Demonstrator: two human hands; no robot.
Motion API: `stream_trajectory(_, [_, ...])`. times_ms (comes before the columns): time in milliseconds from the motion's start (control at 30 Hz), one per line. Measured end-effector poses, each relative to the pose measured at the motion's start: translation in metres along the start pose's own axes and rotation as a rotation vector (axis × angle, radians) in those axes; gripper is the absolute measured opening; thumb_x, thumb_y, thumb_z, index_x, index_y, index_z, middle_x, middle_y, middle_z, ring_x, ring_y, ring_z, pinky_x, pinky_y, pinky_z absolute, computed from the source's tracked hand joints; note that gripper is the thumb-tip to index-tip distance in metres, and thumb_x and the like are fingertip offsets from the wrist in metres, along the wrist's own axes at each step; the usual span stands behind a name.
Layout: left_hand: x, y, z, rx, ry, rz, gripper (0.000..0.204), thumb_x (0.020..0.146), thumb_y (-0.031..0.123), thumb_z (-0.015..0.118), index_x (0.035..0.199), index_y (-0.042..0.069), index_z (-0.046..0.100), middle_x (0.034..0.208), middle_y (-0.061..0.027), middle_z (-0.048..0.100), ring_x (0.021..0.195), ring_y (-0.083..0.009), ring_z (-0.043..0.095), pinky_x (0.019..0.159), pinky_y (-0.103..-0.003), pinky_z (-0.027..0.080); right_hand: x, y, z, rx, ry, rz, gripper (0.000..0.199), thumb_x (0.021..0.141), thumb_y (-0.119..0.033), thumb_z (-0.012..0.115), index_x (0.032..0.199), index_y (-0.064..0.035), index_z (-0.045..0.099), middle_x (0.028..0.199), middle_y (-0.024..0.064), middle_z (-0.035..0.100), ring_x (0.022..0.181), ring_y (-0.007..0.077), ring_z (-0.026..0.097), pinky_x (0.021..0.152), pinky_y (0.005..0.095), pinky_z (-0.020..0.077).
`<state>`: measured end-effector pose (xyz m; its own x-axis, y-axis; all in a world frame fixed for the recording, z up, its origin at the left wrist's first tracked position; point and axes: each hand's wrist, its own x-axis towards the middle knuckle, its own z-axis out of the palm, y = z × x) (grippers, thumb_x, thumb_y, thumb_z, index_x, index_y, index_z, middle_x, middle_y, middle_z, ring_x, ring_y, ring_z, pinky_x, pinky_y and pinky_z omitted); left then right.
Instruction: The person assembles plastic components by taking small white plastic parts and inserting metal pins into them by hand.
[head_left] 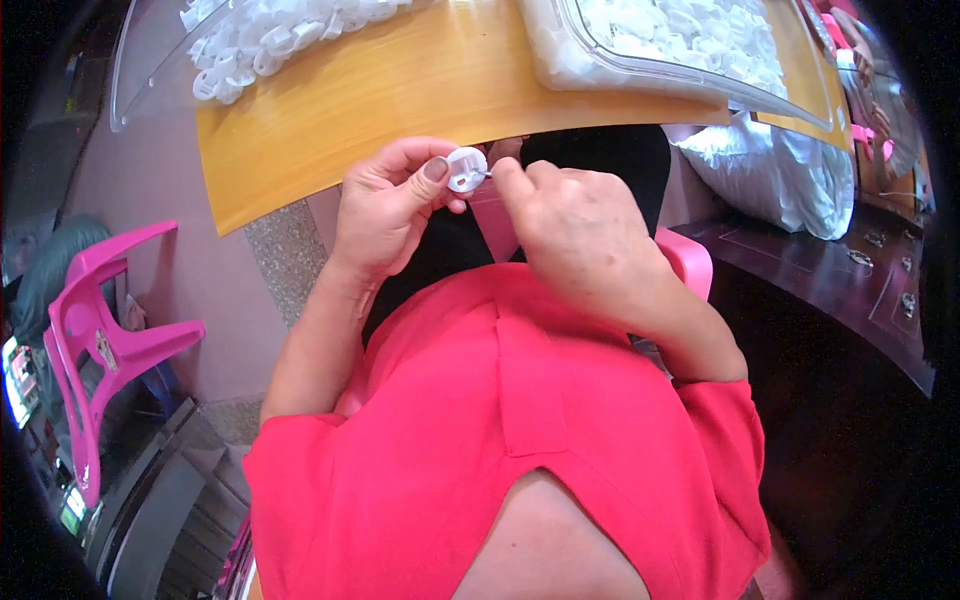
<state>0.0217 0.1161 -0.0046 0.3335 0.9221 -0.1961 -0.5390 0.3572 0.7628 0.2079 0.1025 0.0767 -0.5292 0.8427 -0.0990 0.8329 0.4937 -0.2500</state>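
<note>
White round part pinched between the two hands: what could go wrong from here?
The white round part is held off the table edge, above the lap, so if the left hand loosens its grip it would likely drop out of sight. The right hand covers the small piece at the part's side, hiding any misalignment.

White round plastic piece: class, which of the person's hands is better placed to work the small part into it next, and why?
Probably the right hand: its fingertips pinch a tiny part at the white round piece, which the left hand grips.
</note>
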Motion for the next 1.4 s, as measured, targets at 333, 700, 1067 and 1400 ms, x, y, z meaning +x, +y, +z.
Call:
stream_trajectory(333, [-0.005,0.002,0.0,0.066,-0.046,-0.012,0.024,0.094,0.015,0.054,0.109,-0.003,0.06,0.095,-0.0139,0.065,0.078,-0.0192,0.061,0.067,-0.03,0.051,-0.007,-0.007,0.008,0.012,0.098,-0.007,0.016,0.072,-0.004,0.058,0.087,-0.0016,0.054,0.07,0.0098,0.055,0.064,0.0261,0.062,0.054,0.0355,0.0496])
stream_trajectory(700, [-0.003,0.0,-0.006,0.163,-0.091,0.018,0.023,0.091,0.013,0.059,0.106,-0.004,0.061,0.094,-0.014,0.065,0.076,-0.0178,0.061,0.068,-0.029,0.051,-0.002,-0.011,0.012,-0.121,0.086,-0.054,0.011,0.074,-0.008,0.057,0.082,-0.0024,0.053,0.069,0.0095,0.056,0.064,0.0237,0.061,0.053,0.0347,0.0501])
stream_trajectory(1067, [-0.006,0.038,0.017,0.61,0.248,0.569,0.019,0.088,-0.003,0.058,0.106,-0.005,0.061,0.097,-0.0135,0.065,0.085,-0.0181,0.063,0.076,-0.029,0.053,-0.008,0.019,0.008,0.133,0.208,-0.046,0.014,0.071,-0.002,0.057,0.084,-0.0002,0.052,0.069,0.0133,0.057,0.063,0.0295,0.061,0.055,0.0383,0.0503])
stream_trajectory(1400, [0.084,0.21,0.037,1.456,0.272,1.027,0.027,0.085,0.01,0.067,0.111,0.004,0.065,0.116,-0.0065,0.064,0.102,-0.0137,0.059,0.086,-0.026,0.046,-0.037,0.048,0.047,0.253,0.101,0.049,0.008,0.074,-0.003,0.056,0.081,0.0016,0.054,0.077,0.0209,0.062,0.071,0.0342,0.064,0.061,0.0418,0.0525])
